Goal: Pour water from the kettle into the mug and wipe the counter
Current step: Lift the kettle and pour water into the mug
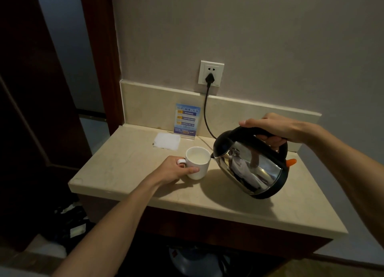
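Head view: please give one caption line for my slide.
Right hand tilts steel kettle toward white mug steadied by left hand.

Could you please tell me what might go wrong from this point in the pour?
1. The kettle spout sits at the mug rim, not over its middle, so water may run down onto the counter.
2. The left hand holds the mug beside the spout; a splash could scald it.
3. The paper behind the mug could get wet.

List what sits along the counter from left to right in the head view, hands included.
Left hand → mug → kettle → right hand. The white cloth, the sign and the wall socket stand farther back and overlap these in the order, so they are left out.
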